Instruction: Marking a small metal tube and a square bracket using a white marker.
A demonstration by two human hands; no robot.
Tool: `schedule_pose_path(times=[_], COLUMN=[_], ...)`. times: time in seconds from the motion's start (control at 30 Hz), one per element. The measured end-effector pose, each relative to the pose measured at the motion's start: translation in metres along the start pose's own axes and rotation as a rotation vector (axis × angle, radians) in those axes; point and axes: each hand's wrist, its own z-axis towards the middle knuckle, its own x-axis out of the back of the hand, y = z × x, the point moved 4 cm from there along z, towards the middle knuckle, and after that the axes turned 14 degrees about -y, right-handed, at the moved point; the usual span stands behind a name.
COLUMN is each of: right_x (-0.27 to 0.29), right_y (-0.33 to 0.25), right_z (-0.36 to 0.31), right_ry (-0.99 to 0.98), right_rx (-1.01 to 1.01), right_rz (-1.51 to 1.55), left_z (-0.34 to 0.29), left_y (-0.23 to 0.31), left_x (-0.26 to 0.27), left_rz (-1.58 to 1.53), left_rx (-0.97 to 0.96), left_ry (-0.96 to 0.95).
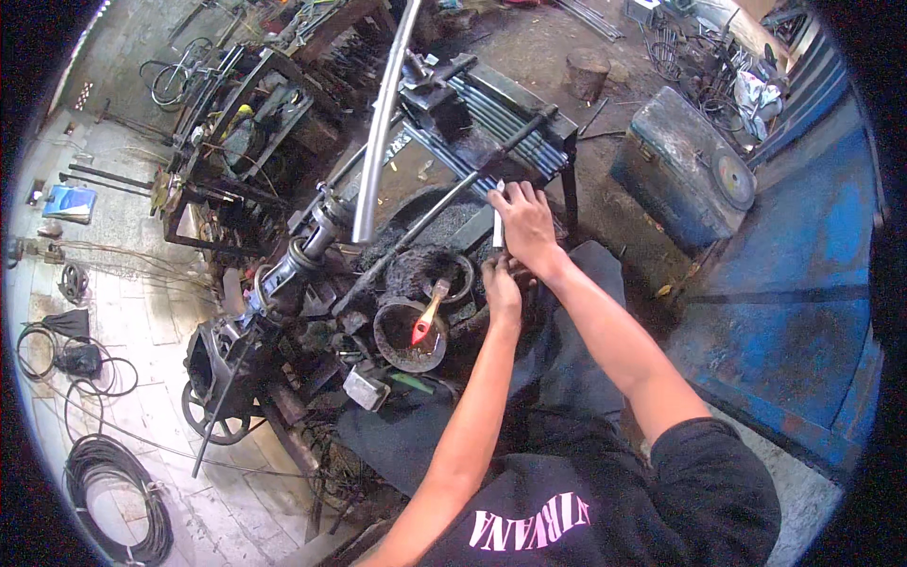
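My right hand (pixel 529 222) is closed, its thumb and fingers pinching a narrow, pale flat strip (pixel 498 230) that stands roughly upright. Just below it, my left hand (pixel 503 291) has its fingers curled in near the strip's lower end; what lies in them is hidden. In front of my left hand is a round metal bowl (pixel 389 333) with a paintbrush (pixel 430 314) lying in it, its handle red-tipped. A long, shiny metal rod (pixel 385 123) slants up beside a greasy machine (pixel 307 248) to the left of my hands.
Several metal rods (pixel 510 128) lie on a rack beyond my hands. A dark handwheel (pixel 222 416) and a coiled black hose (pixel 118 501) are at lower left. To the right stand a worn metal case (pixel 675 161) with a disc (pixel 731 178) against it and a blue metal panel (pixel 784 331).
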Motion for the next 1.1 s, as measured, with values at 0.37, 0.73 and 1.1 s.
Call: schedule_pose_path(times=[0.37,0.73,1.1], right_x=[-0.009,-0.004,0.060], right_y=[-0.018,0.017,0.012], right_z=[0.011,-0.095,-0.207], right_ry=[-0.024,0.269,0.077], right_rx=[-0.060,-0.474,-0.481], right_rz=[-0.122,1.082,1.066], left_z=[-0.009,-0.014,-0.015], left_y=[-0.026,-0.009,0.010], left_x=[0.029,0.016,-0.044], left_rz=[-0.046,-0.103,-0.028], left_rx=[0.049,-0.043,0.084], left_ry=[-0.147,-0.332,-0.429])
